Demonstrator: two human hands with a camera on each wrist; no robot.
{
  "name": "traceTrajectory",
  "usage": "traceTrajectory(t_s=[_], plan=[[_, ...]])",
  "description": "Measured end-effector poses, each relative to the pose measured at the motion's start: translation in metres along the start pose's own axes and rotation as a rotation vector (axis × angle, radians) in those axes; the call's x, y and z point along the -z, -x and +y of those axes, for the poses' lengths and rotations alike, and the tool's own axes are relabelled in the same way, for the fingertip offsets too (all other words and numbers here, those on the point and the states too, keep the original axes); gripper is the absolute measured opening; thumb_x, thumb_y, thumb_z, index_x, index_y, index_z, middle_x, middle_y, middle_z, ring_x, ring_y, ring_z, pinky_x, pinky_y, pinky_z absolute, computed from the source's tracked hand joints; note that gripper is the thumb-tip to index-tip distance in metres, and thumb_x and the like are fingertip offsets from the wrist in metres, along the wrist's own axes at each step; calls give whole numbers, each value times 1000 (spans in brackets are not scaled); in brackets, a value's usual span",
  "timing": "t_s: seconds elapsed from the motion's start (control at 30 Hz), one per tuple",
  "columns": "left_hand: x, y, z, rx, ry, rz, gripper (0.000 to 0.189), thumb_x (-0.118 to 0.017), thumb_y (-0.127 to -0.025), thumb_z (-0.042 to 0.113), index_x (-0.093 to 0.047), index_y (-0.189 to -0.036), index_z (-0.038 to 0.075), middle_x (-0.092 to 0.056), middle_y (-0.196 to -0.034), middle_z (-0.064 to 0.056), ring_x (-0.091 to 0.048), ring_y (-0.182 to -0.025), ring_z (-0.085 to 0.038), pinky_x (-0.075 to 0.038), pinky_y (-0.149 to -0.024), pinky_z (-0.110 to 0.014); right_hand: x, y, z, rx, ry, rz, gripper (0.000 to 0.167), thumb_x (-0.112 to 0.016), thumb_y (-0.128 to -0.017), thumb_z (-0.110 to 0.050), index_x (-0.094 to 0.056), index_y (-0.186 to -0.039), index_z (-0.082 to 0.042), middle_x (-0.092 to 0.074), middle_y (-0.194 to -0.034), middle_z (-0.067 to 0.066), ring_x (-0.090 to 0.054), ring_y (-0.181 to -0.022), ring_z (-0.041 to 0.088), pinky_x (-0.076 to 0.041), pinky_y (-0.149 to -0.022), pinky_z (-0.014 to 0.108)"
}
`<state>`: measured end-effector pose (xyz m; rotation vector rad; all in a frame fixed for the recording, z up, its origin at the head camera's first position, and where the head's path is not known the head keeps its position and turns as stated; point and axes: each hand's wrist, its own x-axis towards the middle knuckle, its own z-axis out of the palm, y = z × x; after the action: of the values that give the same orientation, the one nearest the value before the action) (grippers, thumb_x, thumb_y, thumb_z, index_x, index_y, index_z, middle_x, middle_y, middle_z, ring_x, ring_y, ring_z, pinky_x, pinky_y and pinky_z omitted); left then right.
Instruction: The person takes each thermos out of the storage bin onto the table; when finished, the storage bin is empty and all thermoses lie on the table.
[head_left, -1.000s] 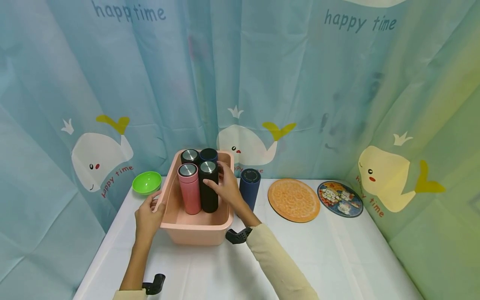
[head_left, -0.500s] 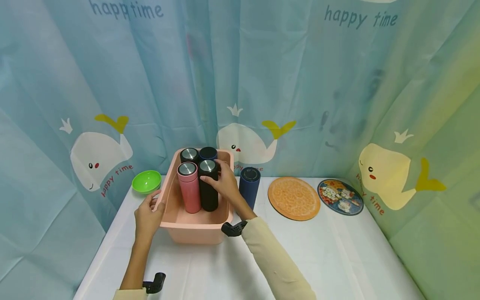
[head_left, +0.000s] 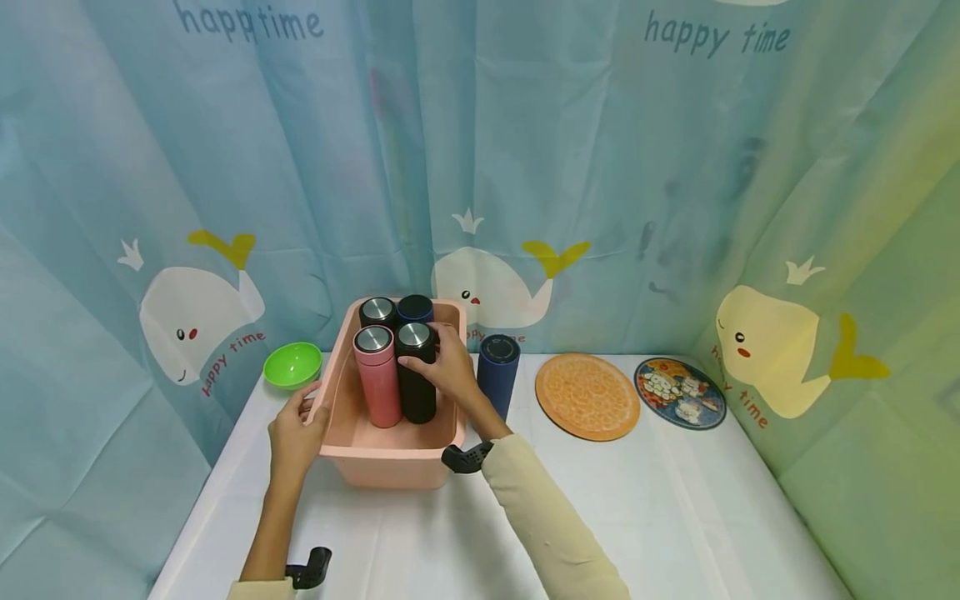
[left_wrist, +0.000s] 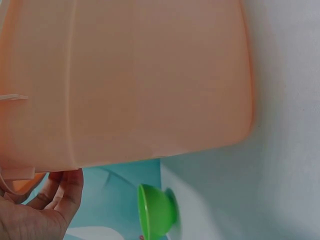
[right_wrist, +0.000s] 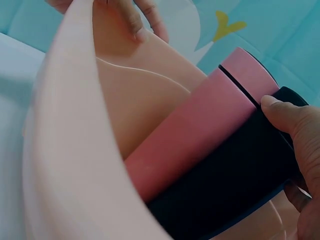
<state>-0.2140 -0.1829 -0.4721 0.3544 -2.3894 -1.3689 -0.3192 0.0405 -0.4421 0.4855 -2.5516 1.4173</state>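
A pink plastic tub point(head_left: 393, 471) stands on the table with several thermos bottles upright inside. My right hand point(head_left: 448, 365) grips the upper part of a black thermos point(head_left: 417, 392) with a steel-topped lid; in the right wrist view my thumb point(right_wrist: 285, 112) lies across it near the lid. Left of it, close beside, is a pink thermos point(head_left: 380, 385). Behind them stand another black thermos point(head_left: 377, 312) and a dark blue one point(head_left: 415, 308), their lower parts hidden. My left hand point(head_left: 295, 429) holds the tub's left rim, fingers over the edge.
A dark blue thermos point(head_left: 498, 375) stands just outside the tub on the right. Further right lie an orange round mat point(head_left: 587, 397) and a patterned round mat point(head_left: 680, 393). A green bowl point(head_left: 293, 365) sits behind my left hand. A printed curtain point(head_left: 480, 167) hangs behind the table.
My right wrist and forearm have shifted slightly left while the hand stays on the black thermos. The left hand keeps its place on the rim.
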Motion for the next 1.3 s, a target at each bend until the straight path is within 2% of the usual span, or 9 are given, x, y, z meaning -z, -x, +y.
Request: traceTrajectory(t_s=[0.23,0.43,0.7,0.9,1.3], plan=[[0,0,-1,-8,-9,1,41,-57,-95,11,-54,-135,3,-64,-117,-29,-65,-103,-41,-56,-85,-53,0,1,0,16,30,-6,74,-81,-78,-33,-47,-137,-5,-49,-138,11,-57,-121,25,-51,-102,37],[1,2,2,9,-4,-7,41,-58,-95,12,-54,-136,4,-64,-118,-28,-65,-104,-41,-57,-84,-53,0,2,2,24,34,0,75,-82,-77,-32,-46,-137,-4,-50,-136,12,-58,-118,25,-52,-100,37],[2,1,4,9,-4,-7,41,-58,-95,11,-54,-136,4,-64,-118,-29,-65,-105,-41,-56,-86,-53,0,2,0,23,-22,25,75,-84,-76,-27,-47,-136,-2,-56,-132,14,-60,-117,26,-53,-99,38],[0,2,3,-20,-7,35,40,-60,-92,8,-57,-132,2,-66,-113,-29,-65,-99,-39,-58,-80,-50,2,3,1,61,-47,27,73,-84,-76,-24,-48,-135,-2,-56,-132,14,-60,-117,25,-53,-98,37],[1,2,3,-7,-10,15,40,-59,-94,11,-56,-134,4,-66,-115,-28,-66,-101,-40,-57,-83,-52,2,6,3,98,-90,25,71,-84,-75,-24,-49,-133,-2,-57,-132,14,-61,-115,26,-54,-96,38]])
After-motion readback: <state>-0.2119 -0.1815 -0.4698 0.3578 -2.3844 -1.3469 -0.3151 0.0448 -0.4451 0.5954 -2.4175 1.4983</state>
